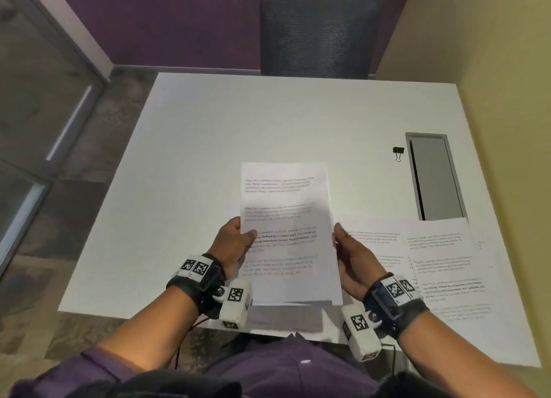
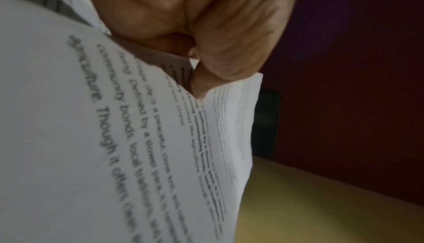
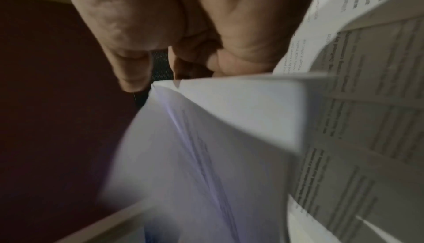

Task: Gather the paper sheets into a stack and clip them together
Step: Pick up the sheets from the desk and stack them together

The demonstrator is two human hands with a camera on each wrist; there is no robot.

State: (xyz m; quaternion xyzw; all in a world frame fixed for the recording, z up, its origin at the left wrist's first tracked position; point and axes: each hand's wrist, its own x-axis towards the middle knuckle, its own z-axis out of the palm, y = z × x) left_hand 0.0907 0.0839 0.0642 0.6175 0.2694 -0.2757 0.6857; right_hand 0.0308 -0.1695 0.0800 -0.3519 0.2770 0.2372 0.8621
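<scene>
Head view: a stack of printed paper sheets [image 1: 287, 233] is held upright above the near edge of the white surface [image 1: 238, 123], lower edge toward the person. The left hand [image 1: 234, 242] grips the stack's left edge, thumb on the front face and the remaining fingers behind the sheets. The right hand [image 1: 353, 260] lies along the stack's right edge; its fingers are loosely extended against the paper.

Left wrist view: the thumb and a curled finger of the left hand [image 2: 206, 29] pinch the sheets [image 2: 114, 138], whose edges are fanned apart and not flush. Right wrist view: the fingers [image 3: 128, 62] of the right hand [image 3: 183, 20] rest at the fanned edge of the stack [image 3: 218, 120]; this picture is blurred.

Loose printed sheets [image 1: 435, 260] lie flat on the surface to the right of the right hand, overlapping one another. A black binder clip [image 1: 398, 153] sits farther back on the right, just beside a grey recessed cable hatch [image 1: 435, 177]. A dark mesh office chair [image 1: 316, 31] stands at the far edge of the surface.
</scene>
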